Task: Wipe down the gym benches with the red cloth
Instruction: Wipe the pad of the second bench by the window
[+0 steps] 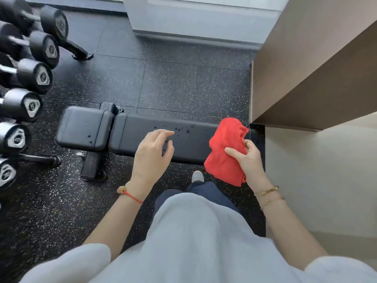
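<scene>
R hand (pixel 247 158): gripped red cloth (pixel 224 152) at bench (pixel 142 135) right end.
L hand (pixel 153 152): relaxed, empty, above bench.

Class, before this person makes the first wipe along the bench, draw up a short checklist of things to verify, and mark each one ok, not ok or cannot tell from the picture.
1. Red cloth in hand: ok, the right hand grips it.
2. Cloth touching the bench: not ok, it hangs bunched at the bench's right end, not spread flat.
3. Left hand out of the wiping path: not ok, it hovers open over the long pad.
4. Spots to wipe located: ok, dark droplets sit on the long pad, and a few on the seat pad.
5. Cloth damp or dry: cannot tell.
6. Dumbbells off the bench: ok, racked to the left.
</scene>
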### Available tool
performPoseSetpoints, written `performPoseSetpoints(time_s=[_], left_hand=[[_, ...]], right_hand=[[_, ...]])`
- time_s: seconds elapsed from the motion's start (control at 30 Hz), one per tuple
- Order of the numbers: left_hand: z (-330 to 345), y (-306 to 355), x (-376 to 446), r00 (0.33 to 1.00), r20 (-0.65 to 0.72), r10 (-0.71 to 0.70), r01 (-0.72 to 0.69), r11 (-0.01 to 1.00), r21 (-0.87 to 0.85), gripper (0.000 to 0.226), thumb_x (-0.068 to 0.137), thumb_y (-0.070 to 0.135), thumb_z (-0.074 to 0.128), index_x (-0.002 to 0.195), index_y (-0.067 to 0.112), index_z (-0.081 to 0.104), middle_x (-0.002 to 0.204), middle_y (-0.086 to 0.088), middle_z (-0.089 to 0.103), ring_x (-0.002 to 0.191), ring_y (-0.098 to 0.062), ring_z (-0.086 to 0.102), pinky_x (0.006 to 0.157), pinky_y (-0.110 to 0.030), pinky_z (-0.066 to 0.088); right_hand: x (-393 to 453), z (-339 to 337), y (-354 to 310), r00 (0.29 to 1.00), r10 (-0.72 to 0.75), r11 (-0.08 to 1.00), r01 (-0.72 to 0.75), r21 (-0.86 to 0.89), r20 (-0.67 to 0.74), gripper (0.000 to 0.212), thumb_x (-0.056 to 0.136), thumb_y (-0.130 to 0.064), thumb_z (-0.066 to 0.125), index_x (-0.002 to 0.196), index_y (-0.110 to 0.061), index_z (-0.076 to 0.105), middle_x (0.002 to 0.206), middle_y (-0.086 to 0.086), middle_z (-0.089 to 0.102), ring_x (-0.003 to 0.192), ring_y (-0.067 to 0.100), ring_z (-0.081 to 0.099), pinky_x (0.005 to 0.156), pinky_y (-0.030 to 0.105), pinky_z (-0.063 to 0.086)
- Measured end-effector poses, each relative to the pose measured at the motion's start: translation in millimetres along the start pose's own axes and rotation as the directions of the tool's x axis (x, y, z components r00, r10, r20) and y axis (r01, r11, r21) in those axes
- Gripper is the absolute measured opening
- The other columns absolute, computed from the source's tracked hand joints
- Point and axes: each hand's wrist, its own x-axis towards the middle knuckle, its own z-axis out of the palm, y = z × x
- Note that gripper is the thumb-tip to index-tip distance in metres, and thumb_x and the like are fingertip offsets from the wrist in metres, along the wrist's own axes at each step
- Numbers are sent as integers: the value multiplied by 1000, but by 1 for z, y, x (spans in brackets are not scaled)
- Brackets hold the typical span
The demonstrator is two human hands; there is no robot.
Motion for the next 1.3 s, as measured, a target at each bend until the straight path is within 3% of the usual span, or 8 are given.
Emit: performPoseSetpoints(time_s=[0.17, 0.3, 0.43, 0.57, 0.77, 1.0, 1.17, 1.3], left_hand=[[61, -19, 21, 998, 66, 3, -5, 1000, 29, 25, 93, 14, 58, 118, 14, 65, 118, 0, 66, 112, -20, 58, 94, -36, 50], [124, -54, 29, 996, 83, 13, -17, 999, 40, 25, 94, 15, 57, 117, 13, 65, 116, 0, 66, 109, -21, 59, 90, -37, 51], [197, -98, 29, 996, 84, 42, -46, 998, 45, 24, 94, 16, 57, 116, 14, 65, 111, 0, 66, 105, -20, 58, 87, -34, 51], [267, -136, 24, 993, 79, 88, -92, 995, 48, 23, 94, 17, 56, 116, 13, 65, 114, 0, 67, 108, -20, 59, 91, -34, 51], [353, -180, 20, 984, 48, 172, -175, 983, 53, 24, 95, 19, 54, 116, 14, 64, 116, 2, 66, 109, -19, 58, 91, -36, 50], [412, -205, 26, 959, -56, 278, -277, 960, 32, 23, 94, 18, 56, 114, 13, 65, 114, 2, 66, 110, -18, 58, 91, -32, 50], [436, -206, 28, 939, -80, 334, -333, 942, 31, 22, 94, 19, 55, 113, 14, 65, 115, 1, 66, 110, -19, 57, 89, -33, 49], [442, -200, 28, 936, -86, 341, -339, 940, 33, 23, 93, 18, 55, 112, 11, 65, 116, -2, 66, 112, -23, 57, 89, -37, 50]], right_hand=[[53, 12, 37, 1000, 24, 1000, -24, -7, 14, 40, 76, -7, 79, 110, -2, 57, 101, 9, 66, 90, 18, 62, 85, 37, 51], [98, 33, 84, 1000, 19, 999, -18, -37, 25, 41, 75, -8, 80, 109, -4, 57, 101, 6, 65, 87, 14, 61, 80, 28, 51], [139, 42, 147, 1000, 6, 998, -8, -63, -27, 44, 75, -9, 80, 112, -1, 58, 104, 9, 66, 91, 16, 62, 83, 33, 50], [176, 36, 209, 998, -5, 1000, 5, -11, -61, 41, 75, -7, 79, 110, -4, 58, 102, 7, 66, 82, 10, 61, 75, 24, 50], [224, 47, 272, 995, -85, 992, 89, 90, -48, 34, 75, -7, 78, 103, -10, 60, 96, 2, 68, 83, 10, 63, 78, 27, 51], [248, 47, 304, 970, -229, 962, 238, 134, -82, 33, 76, -7, 77, 104, -8, 60, 92, 1, 67, 81, 11, 62, 74, 23, 51], [245, 28, 317, 958, -238, 945, 266, 189, -159, 38, 78, -6, 75, 113, -5, 60, 105, 9, 68, 92, 18, 65, 86, 32, 53], [240, 9, 324, 955, -234, 944, 267, 191, -180, 32, 77, -9, 75, 107, -11, 62, 100, 5, 70, 88, 16, 67, 80, 30, 55]])
